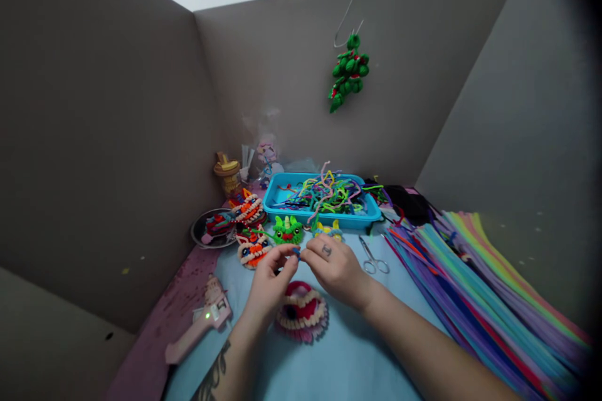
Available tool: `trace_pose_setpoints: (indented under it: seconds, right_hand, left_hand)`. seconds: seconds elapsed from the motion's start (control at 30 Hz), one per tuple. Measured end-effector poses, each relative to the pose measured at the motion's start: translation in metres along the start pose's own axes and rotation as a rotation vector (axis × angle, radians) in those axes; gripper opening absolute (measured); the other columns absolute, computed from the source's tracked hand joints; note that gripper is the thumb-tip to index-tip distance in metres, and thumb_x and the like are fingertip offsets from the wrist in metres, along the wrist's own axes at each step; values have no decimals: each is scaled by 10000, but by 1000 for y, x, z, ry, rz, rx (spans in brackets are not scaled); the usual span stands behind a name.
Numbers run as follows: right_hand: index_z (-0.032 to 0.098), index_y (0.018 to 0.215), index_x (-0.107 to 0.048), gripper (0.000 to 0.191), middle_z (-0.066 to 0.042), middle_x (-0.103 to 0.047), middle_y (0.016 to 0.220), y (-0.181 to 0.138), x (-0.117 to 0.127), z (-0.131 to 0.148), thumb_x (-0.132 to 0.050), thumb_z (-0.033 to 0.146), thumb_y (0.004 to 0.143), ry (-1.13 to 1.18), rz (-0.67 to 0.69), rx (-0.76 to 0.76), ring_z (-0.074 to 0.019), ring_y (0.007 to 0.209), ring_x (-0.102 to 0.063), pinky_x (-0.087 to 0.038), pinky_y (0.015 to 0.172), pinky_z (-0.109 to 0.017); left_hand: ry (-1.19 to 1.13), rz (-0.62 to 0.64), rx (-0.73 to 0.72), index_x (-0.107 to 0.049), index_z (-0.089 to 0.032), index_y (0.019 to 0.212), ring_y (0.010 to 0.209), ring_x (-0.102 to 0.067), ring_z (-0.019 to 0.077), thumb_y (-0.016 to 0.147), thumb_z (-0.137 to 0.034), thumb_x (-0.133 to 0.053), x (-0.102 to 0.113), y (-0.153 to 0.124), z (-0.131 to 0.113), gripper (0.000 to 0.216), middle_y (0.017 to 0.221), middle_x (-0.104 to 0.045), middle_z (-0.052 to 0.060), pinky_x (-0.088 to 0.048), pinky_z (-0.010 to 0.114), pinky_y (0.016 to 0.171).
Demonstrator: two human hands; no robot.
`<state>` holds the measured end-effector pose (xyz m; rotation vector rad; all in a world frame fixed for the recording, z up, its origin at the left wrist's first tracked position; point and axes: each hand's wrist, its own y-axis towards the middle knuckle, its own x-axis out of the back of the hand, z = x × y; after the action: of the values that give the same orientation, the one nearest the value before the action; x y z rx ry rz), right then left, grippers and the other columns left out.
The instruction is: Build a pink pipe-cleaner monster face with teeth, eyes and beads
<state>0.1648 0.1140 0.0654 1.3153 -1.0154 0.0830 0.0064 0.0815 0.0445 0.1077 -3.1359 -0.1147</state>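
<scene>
Both hands meet over the middle of the table. A small blue piece (296, 253), probably pipe cleaner, is pinched between thumb and forefinger of my left hand (274, 277). My right hand (336, 268) has its fingers closed at the same piece, their tips mostly hidden. Below them on the blue cloth lies a round pipe-cleaner piece (303, 313) in pink and red with a cream edge. Just beyond the hands sit a green pipe-cleaner head (287, 230) with a red mouth, a yellow one (328, 229) partly covered by my right hand, and orange-and-cream ones (253, 250).
A blue tray (324, 219) of loose pipe cleaners stands behind. Scissors (373, 257) lie right of my hands, beside long pipe-cleaner bundles (480, 288). At left are a pink glue gun (207, 321) with a green light and a round dish (200, 235). A green ornament (348, 72) hangs above.
</scene>
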Motion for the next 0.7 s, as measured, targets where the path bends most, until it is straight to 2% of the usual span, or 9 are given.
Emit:
trace_pose_setpoints:
  seconds: [0.13, 0.43, 0.7]
  right_hand:
    - [164, 806, -618, 184, -58, -584, 734, -1, -2, 0, -459, 140, 896, -4, 20, 0, -182, 705, -461, -332, 610, -303]
    - [156, 840, -614, 130, -68, -592, 796, -1, -4, -1, -491, 147, 881, 272, 10, -162, -184, 770, -505, -417, 691, -304]
    - [175, 810, -595, 135, -58, -567, 810, 0, -7, 4, -485, 110, 852, 447, 0, -293, -183, 793, -521, -430, 718, -318]
  left_hand:
    - [-7, -27, -22, -666, -164, 916, 655, -509, 124, 722, -316, -679, 1, 1, -1, 247, 755, -616, 18, -410, 220, 614]
    - [-49, -33, -59, -651, -176, 931, 724, -548, 140, 748, -297, -663, 0, 4, 8, 220, 789, -621, 25, -434, 239, 676]
    - [19, -95, -124, -654, -179, 894, 648, -516, 126, 759, -265, -638, -4, 0, 1, 162, 769, -622, 13, -403, 225, 615]
